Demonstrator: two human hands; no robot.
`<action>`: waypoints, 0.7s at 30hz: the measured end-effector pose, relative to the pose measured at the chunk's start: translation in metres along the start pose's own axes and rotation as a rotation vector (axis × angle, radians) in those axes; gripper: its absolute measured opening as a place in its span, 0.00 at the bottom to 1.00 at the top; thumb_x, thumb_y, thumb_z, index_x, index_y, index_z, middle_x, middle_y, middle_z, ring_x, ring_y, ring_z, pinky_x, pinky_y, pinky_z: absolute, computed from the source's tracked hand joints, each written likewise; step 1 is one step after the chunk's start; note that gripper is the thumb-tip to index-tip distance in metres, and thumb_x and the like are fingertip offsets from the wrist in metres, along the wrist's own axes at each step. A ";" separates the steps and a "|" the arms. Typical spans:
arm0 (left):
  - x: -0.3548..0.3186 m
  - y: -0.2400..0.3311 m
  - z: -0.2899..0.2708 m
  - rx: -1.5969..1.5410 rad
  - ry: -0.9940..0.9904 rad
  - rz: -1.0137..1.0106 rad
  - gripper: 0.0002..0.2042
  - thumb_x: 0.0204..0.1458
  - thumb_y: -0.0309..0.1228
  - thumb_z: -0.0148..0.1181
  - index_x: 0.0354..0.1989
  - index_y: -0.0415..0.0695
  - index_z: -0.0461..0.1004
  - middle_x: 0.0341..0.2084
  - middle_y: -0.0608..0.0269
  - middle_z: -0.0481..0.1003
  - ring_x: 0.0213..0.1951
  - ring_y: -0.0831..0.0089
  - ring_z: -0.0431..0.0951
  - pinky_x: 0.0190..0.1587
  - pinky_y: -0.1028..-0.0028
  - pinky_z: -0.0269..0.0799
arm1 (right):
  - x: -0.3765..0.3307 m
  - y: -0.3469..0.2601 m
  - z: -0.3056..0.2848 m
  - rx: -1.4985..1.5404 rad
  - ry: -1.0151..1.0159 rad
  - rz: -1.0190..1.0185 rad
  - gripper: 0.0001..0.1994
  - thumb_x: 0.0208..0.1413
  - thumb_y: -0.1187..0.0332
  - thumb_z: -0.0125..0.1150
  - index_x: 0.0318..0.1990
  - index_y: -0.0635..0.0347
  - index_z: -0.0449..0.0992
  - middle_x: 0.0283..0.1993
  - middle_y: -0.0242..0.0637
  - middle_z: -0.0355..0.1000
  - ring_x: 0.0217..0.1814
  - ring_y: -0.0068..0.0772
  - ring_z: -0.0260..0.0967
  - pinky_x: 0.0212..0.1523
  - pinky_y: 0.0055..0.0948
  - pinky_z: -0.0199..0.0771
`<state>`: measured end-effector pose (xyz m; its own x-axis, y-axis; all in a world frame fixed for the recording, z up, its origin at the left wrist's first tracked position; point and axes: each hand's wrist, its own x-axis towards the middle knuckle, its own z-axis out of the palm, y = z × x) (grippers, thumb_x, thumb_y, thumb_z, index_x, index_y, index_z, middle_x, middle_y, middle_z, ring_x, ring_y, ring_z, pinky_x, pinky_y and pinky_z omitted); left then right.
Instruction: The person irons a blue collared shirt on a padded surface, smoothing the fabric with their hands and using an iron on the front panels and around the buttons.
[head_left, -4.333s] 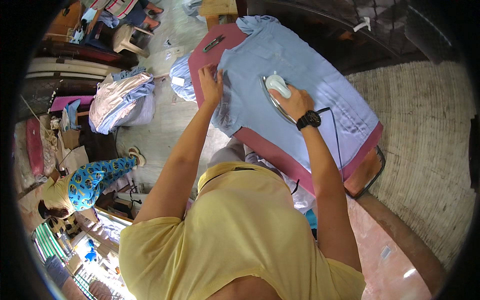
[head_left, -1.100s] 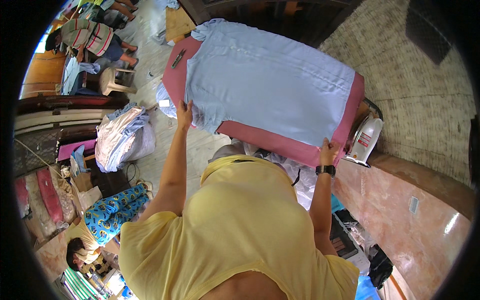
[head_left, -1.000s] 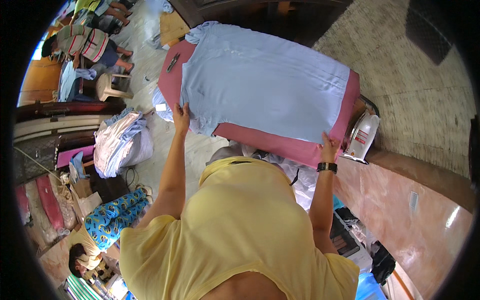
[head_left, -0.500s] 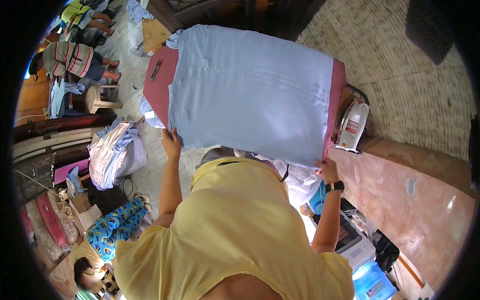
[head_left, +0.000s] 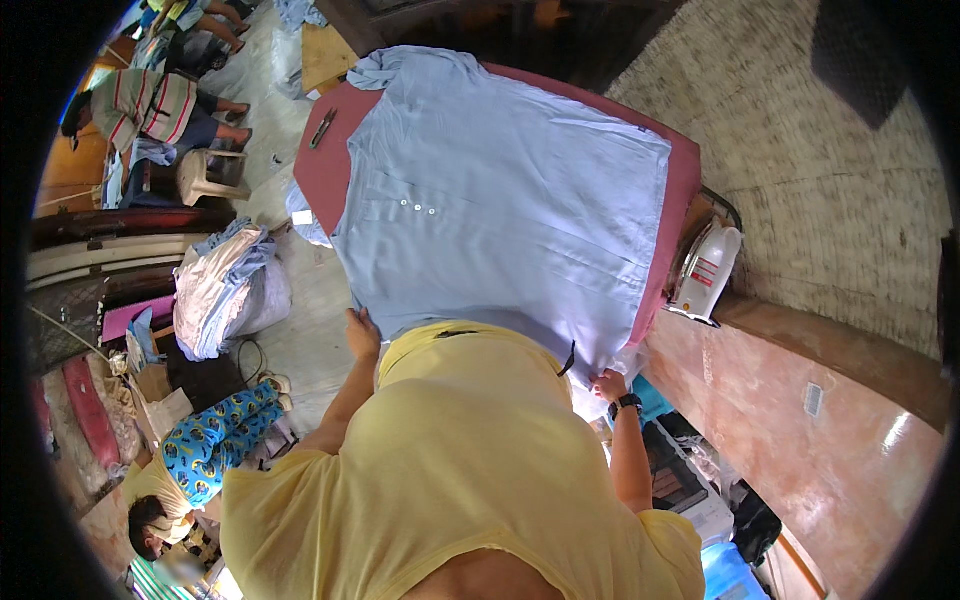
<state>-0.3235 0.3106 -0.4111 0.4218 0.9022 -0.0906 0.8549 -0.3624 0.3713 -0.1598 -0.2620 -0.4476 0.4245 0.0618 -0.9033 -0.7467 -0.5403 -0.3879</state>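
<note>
A light blue shirt (head_left: 500, 210) lies spread over a maroon ironing board (head_left: 677, 200), its short placket with white buttons (head_left: 418, 208) facing up. The near edge of the shirt hangs over the board's side against my body. My left hand (head_left: 364, 334) is closed on the shirt's near left edge. At the near right corner, the fingers of my right hand (head_left: 608, 386) pinch the hem. A white clothes iron (head_left: 706, 268) rests on a stand at the right end of the board. Small thread snips (head_left: 322, 128) lie on the board's bare left end.
A pile of folded clothes (head_left: 225, 285) stands on the left, with a beige plastic stool (head_left: 210, 178) beyond it. One person in patterned blue trousers (head_left: 215, 450) sits at the lower left; others work at the far left. A wall (head_left: 790, 370) runs along the right.
The shirt has been drawn toward me, so the buttoned placket shows and more of the board's far edge is bare. My right hand has come nearer and leftward; my left has moved slightly nearer.
</note>
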 end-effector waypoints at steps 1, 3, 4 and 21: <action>0.002 -0.007 -0.001 -0.042 0.022 0.022 0.13 0.62 0.42 0.48 0.39 0.44 0.62 0.25 0.40 0.75 0.31 0.36 0.74 0.30 0.45 0.64 | 0.007 0.006 0.002 0.060 -0.014 -0.075 0.08 0.51 0.71 0.66 0.28 0.60 0.72 0.20 0.34 0.70 0.17 0.25 0.67 0.16 0.27 0.68; -0.002 -0.013 0.003 0.003 0.043 -0.015 0.13 0.62 0.43 0.48 0.40 0.44 0.62 0.26 0.41 0.75 0.31 0.37 0.74 0.30 0.46 0.65 | 0.003 -0.003 0.006 -0.009 0.013 -0.023 0.08 0.50 0.70 0.66 0.28 0.60 0.72 0.20 0.34 0.70 0.18 0.26 0.67 0.16 0.27 0.68; -0.006 -0.014 0.005 0.026 0.054 -0.032 0.14 0.62 0.43 0.48 0.40 0.44 0.63 0.26 0.42 0.75 0.31 0.37 0.74 0.30 0.46 0.65 | -0.001 -0.010 0.008 -0.041 0.026 0.003 0.08 0.50 0.70 0.67 0.28 0.60 0.72 0.20 0.34 0.70 0.18 0.26 0.68 0.16 0.27 0.68; 0.103 0.140 -0.048 -0.235 0.416 0.582 0.11 0.55 0.24 0.56 0.45 0.35 0.69 0.39 0.46 0.70 0.45 0.51 0.70 0.50 0.60 0.64 | -0.038 -0.266 -0.054 -0.613 0.411 -0.914 0.14 0.52 0.61 0.65 0.24 0.61 0.73 0.23 0.47 0.72 0.27 0.52 0.72 0.29 0.47 0.67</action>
<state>-0.1751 0.3644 -0.3241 0.5968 0.6111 0.5201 0.4219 -0.7903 0.4444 0.0504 -0.1657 -0.3000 0.8920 0.4210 -0.1645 0.2447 -0.7558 -0.6074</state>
